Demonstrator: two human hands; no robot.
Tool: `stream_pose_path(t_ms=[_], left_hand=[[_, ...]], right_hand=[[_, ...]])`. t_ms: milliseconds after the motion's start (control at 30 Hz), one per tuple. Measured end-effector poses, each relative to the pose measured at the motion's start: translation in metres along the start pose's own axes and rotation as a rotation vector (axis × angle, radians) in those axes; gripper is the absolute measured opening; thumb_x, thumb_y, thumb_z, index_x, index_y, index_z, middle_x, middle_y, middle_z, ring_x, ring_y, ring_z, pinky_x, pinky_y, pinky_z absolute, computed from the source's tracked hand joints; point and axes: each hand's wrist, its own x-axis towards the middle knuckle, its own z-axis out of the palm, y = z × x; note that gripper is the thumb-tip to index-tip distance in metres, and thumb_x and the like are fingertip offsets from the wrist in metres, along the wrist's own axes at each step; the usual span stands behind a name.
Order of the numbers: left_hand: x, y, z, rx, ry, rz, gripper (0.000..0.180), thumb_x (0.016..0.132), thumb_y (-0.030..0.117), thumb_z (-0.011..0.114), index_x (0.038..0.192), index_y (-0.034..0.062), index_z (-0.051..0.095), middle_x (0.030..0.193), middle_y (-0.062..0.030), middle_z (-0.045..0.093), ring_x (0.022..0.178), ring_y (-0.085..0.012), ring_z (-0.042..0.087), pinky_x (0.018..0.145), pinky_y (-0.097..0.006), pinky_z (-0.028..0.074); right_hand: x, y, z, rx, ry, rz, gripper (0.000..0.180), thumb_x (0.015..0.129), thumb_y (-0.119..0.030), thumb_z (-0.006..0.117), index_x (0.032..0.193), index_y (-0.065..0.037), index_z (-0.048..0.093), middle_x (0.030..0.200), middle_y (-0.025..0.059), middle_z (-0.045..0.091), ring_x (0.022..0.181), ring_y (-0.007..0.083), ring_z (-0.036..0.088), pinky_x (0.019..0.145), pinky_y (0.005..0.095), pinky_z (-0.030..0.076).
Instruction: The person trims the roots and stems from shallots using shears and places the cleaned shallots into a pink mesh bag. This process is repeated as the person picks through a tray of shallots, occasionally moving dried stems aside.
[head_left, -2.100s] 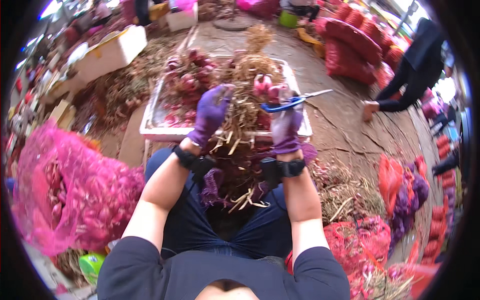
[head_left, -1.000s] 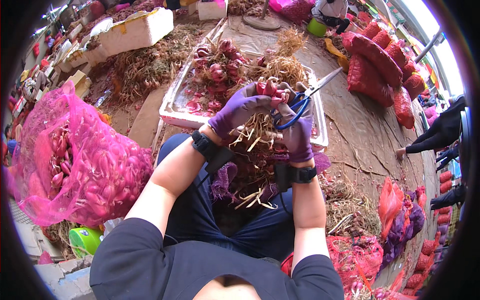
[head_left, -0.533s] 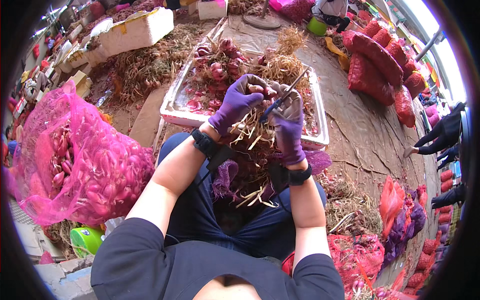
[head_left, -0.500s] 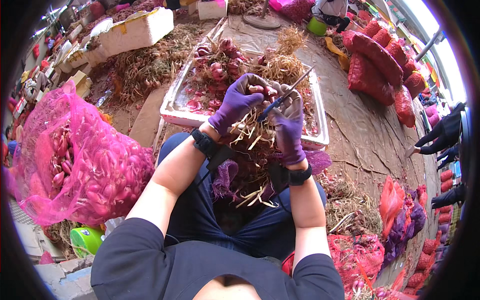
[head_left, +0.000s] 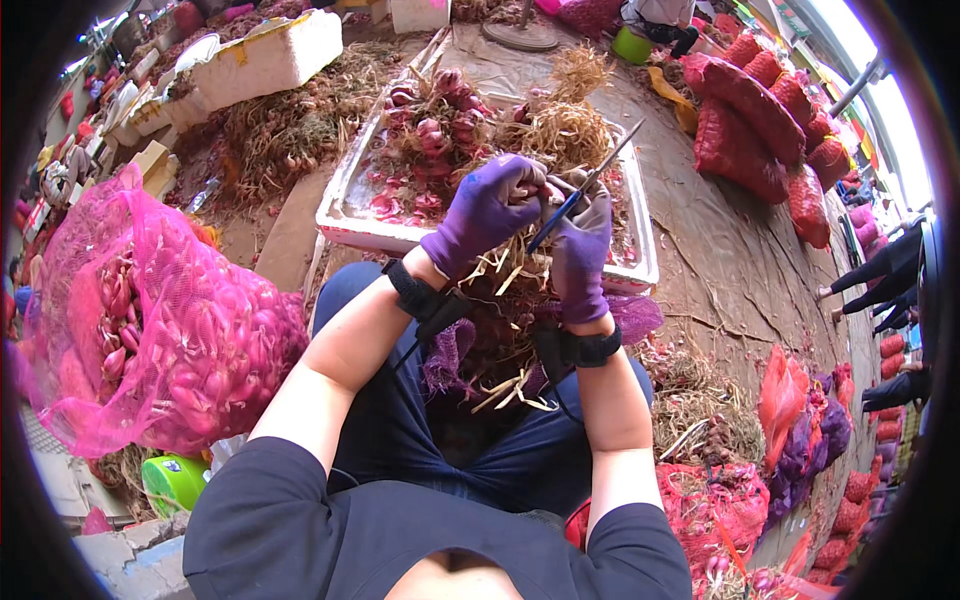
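Observation:
My left hand (head_left: 488, 212), in a purple glove, is closed above the near edge of a white foam tray (head_left: 372, 236). Its curled fingers hold a shallot (head_left: 551, 194), mostly hidden. In my right hand (head_left: 582, 245), gloved alike, is a knife (head_left: 612, 157) with a blue handle and a thin dark blade slanting up and right. The two hands almost touch. Bunched shallots (head_left: 433, 138) with dry stalks (head_left: 565, 130) fill the far part of the tray. Below my hands, between my knees, dry leaf scraps (head_left: 505, 385) lie over purple netting (head_left: 448, 355).
A pink net bag of shallots (head_left: 215, 350) stands at my left, near a green container (head_left: 172, 482). Red sacks (head_left: 745, 140) are piled at far right. Stalk heaps (head_left: 700, 410) and a red net bag (head_left: 715, 510) lie at my right. People stand at the right rim.
My left hand has turned, its fingers now covering more of the shallot. The knife has shifted slightly right and up with my right hand.

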Motion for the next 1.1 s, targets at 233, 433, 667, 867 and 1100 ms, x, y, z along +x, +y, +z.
stream_pose_path(t_ms=[233,433,667,867,1100], left_hand=[[0.001,0.002,-0.002,0.121,-0.048,0.087,0.010,0.079,-0.004,0.061,0.089,-0.0015,0.061,0.096,-0.0083,0.064,0.088,-0.0109,0.059,0.077,-0.026,0.050],[0.004,-0.015,-0.006,-0.448,-0.080,-0.494,0.013,0.093,0.011,0.055,0.096,-0.0001,0.063,0.095,-0.0067,0.065,0.087,-0.0095,0.060,0.074,-0.024,0.050],[0.009,-0.021,-0.014,-0.207,-0.248,-0.201,0.023,0.090,0.006,0.060,0.112,0.0021,0.061,0.103,-0.0027,0.063,0.095,-0.0089,0.059,0.083,-0.024,0.050],[0.008,-0.025,-0.015,0.068,-0.203,-0.041,0.020,0.081,-0.004,0.065,0.100,-0.0010,0.063,0.104,-0.0085,0.063,0.095,-0.0142,0.061,0.082,-0.028,0.050],[0.009,-0.015,-0.011,0.396,-0.147,-0.003,0.014,0.085,0.008,0.066,0.097,0.0020,0.064,0.088,-0.0147,0.065,0.081,-0.0221,0.064,0.075,-0.030,0.049]], right_hand=[[-0.001,-0.003,-0.003,0.010,0.017,0.040,0.048,0.083,0.002,0.065,0.125,-0.002,0.043,0.109,0.0089,0.058,0.093,0.0134,0.061,0.078,0.0226,0.050],[0.000,-0.003,-0.013,-0.028,0.001,0.243,0.042,0.083,0.007,0.061,0.120,-0.004,0.044,0.100,0.0076,0.060,0.082,0.0137,0.063,0.068,0.0231,0.053],[0.004,0.008,-0.020,0.016,0.148,0.191,0.045,0.081,0.008,0.061,0.121,-0.002,0.044,0.094,0.0062,0.058,0.078,0.0141,0.063,0.066,0.0242,0.054],[0.002,0.012,-0.010,-0.064,0.106,0.129,0.035,0.081,0.007,0.060,0.112,-0.002,0.047,0.091,0.0043,0.060,0.079,0.0118,0.062,0.068,0.0225,0.052],[0.001,0.018,-0.014,-0.204,0.070,0.031,0.044,0.081,0.009,0.058,0.121,-0.001,0.042,0.093,0.0080,0.058,0.082,0.0156,0.062,0.070,0.0276,0.057]])
